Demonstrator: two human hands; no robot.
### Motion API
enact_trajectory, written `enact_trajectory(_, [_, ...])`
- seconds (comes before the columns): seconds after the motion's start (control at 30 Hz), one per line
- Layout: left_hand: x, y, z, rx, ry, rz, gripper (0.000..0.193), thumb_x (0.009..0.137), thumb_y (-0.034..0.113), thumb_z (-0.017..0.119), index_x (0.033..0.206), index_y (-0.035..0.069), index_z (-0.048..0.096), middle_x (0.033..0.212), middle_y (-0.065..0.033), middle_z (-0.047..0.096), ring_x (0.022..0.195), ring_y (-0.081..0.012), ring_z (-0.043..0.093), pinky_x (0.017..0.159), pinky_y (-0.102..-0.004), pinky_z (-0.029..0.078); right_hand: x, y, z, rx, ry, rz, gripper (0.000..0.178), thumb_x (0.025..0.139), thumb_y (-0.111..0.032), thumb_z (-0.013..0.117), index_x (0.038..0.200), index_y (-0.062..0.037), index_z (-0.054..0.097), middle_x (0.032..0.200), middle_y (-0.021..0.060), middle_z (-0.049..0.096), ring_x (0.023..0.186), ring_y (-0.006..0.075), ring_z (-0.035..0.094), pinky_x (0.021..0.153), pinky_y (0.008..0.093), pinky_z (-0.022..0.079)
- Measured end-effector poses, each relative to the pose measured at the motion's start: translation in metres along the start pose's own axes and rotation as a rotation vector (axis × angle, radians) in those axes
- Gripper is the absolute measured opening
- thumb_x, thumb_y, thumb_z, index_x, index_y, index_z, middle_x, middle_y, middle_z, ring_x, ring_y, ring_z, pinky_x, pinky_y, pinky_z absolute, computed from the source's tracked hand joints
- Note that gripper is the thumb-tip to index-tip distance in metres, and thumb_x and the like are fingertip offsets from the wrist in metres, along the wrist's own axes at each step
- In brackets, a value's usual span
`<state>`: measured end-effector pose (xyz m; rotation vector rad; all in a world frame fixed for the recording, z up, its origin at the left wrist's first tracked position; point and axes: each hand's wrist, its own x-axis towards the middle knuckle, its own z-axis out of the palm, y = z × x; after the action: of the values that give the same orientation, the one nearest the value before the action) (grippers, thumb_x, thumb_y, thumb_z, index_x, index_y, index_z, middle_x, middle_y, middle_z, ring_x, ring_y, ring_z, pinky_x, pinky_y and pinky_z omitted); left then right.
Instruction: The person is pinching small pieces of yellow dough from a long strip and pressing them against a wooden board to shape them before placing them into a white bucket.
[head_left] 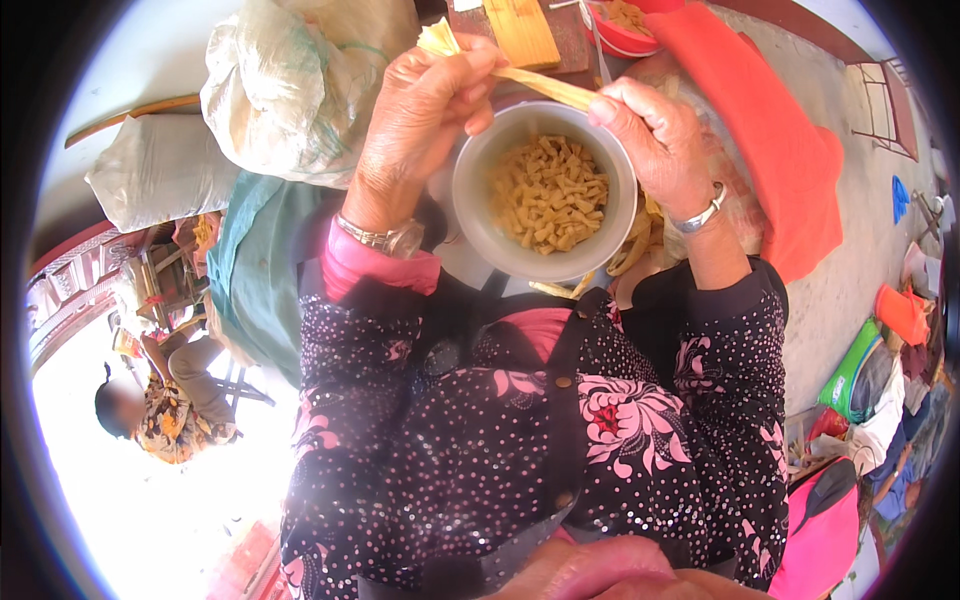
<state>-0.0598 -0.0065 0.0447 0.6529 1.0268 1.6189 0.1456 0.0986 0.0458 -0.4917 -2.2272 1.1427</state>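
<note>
1. Wears black floral blouse [540, 430], close below camera.
2. Grips yellow strip [545, 86] with left hand [430, 95], pinches opposite end with right hand [660, 140].
3. Holds it near far rim of grey bowl [478, 170] with short pieces [550, 195].

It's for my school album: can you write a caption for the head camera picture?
Both hands hold a yellow strip by a bowl of small pieces.

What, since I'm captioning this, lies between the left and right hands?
In the head view, a yellow strip spans the gap from the left hand to the right hand; the bowl shows just below it.
</note>
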Motion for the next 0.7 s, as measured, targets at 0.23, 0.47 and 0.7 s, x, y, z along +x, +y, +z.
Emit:
enact_trajectory(0.23, [0.047,0.020,-0.002,0.050,0.074,0.241,0.023,0.093,0.021,0.060,0.094,-0.002,0.064,0.069,0.0001,0.053,0.054,-0.0062,0.044,0.050,-0.0227,0.041,0.069,0.006,-0.011,-0.360,0.248,-0.240,0.019,0.091,-0.023,0.063,0.083,-0.0055,0.063,0.061,0.0157,0.055,0.053,0.0336,0.055,0.049,0.0382,0.042])
enact_trajectory(0.47, [0.085,-0.011,-0.030,0.605,0.263,0.270,0.016,0.092,0.017,0.061,0.095,0.001,0.065,0.073,0.0014,0.058,0.062,-0.0063,0.055,0.053,-0.0203,0.045,0.090,0.057,0.007,-0.756,0.270,-0.184,0.021,0.090,-0.030,0.060,0.082,-0.0108,0.061,0.063,0.0154,0.060,0.059,0.0373,0.060,0.054,0.0464,0.046])
enact_trajectory(0.7, [0.016,0.016,-0.003,0.925,0.048,-0.122,0.039,0.093,0.039,0.060,0.086,0.002,0.068,0.057,0.0025,0.052,0.048,-0.0042,0.046,0.045,-0.0196,0.036,0.038,0.022,0.007,-0.212,0.267,-0.212,0.019,0.095,-0.023,0.060,0.092,-0.0055,0.066,0.068,0.0062,0.062,0.051,0.0146,0.054,0.051,0.0279,0.044])
